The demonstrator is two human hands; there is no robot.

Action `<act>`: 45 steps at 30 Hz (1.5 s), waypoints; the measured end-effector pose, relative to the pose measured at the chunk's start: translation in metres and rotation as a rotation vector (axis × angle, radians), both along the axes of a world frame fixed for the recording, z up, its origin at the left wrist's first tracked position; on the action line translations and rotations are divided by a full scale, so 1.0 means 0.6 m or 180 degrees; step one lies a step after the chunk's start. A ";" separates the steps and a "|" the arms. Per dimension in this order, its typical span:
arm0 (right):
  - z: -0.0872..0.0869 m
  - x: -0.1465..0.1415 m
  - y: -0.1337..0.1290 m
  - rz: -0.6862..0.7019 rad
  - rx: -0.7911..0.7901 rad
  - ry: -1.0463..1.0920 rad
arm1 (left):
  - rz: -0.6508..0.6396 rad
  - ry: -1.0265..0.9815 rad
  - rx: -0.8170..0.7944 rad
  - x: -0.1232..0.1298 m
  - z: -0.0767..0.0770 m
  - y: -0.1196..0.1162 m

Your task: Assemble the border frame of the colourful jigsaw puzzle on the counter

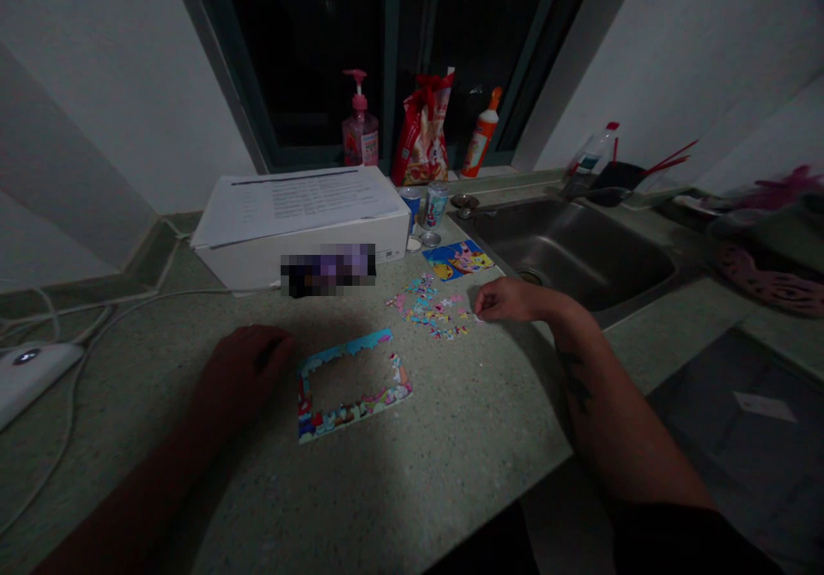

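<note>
A jigsaw puzzle border lies on the counter as a joined rectangular frame, with bare counter inside it. Just left of it rests my left hand, its fingers loosely curved, with a gap by the thumb and no object visible in it. Loose puzzle pieces are spread in a heap beyond the border. At the heap's right edge, my right hand has its fingertips pinched together low over the counter, on what looks like a small pale puzzle piece; the fingers partly hide it. A colourful picture card lies behind the heap.
A white box with a printed sheet on top stands at the back, a pixelated item before it. Cans stand beside it. A steel sink is on the right. A cable and white power strip lie left.
</note>
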State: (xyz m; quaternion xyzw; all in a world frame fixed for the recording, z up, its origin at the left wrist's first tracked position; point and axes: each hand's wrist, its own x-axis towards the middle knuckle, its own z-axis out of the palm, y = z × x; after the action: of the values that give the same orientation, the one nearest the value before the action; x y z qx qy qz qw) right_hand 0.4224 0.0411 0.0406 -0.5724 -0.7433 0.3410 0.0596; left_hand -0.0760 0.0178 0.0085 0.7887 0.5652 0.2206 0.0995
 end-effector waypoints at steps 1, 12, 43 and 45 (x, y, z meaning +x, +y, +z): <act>0.002 0.001 -0.001 0.0000 0.0013 -0.0019 | 0.0008 0.0002 -0.0004 0.000 0.000 0.000; 0.006 -0.010 0.006 -0.0066 0.0298 -0.0150 | -0.0031 0.0118 -0.0025 -0.002 -0.001 0.001; -0.044 -0.202 -0.019 0.1121 0.2099 -0.0032 | -0.0017 0.0033 -0.0012 0.003 0.000 -0.007; -0.045 -0.203 -0.020 0.1099 0.2099 -0.0006 | -0.0047 0.0010 0.0042 0.002 -0.001 -0.007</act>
State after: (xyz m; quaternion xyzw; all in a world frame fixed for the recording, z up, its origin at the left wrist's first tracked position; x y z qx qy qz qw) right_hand 0.3006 0.0288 0.0137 -0.3890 -0.8989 0.0878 0.1816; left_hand -0.0746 0.0134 0.0078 0.7938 0.5581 0.2223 0.0951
